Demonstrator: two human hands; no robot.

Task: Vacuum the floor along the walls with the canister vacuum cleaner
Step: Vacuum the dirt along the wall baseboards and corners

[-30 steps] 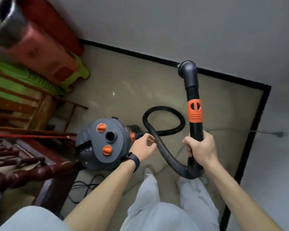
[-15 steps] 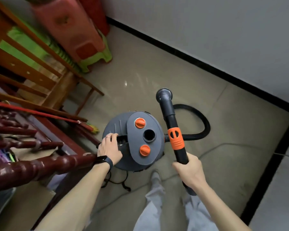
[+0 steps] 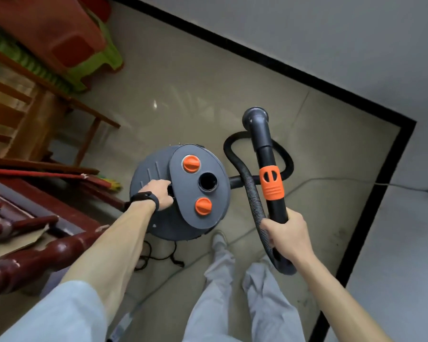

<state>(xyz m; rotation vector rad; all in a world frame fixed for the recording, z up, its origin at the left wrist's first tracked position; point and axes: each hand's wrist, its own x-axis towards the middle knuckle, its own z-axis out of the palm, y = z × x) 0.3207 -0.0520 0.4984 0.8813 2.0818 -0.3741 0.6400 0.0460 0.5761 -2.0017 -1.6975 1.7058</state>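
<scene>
The tiled floor [image 3: 208, 77] runs to a corner at far right, where two pale walls [image 3: 307, 25] meet above a black skirting [image 3: 257, 54]. On the left stand a wooden frame [image 3: 35, 99], stacked plastic stools [image 3: 67, 40] and, nearer, dark red turned woodwork [image 3: 22, 262].

The canister vacuum cleaner [image 3: 183, 193] sits on the floor just ahead of your feet, between the furniture and the corner. Its ribbed hose [image 3: 253, 193] leaves the right side, loops on the floor and comes back up to the wand [image 3: 266, 154].

What changed: a second ago your left hand [image 3: 158, 193] was at the hose inlet on the canister's side. It has since crossed to the top, and its fingers are now tucked into the handle recess, gripping it. I judge you are about to lift or drag the canister, not sweep yet.

Your right hand [image 3: 287, 233] is wrapped tight round the wand's black lower grip, below the orange collar [image 3: 271, 182]. The nozzle end [image 3: 255, 117] was at the far skirting a second ago. It now hangs over open floor, well apart from both walls, so no edge is being cleaned.

The power cord [image 3: 158, 257] lies coiled near the canister's base. Watch it as you move.
</scene>
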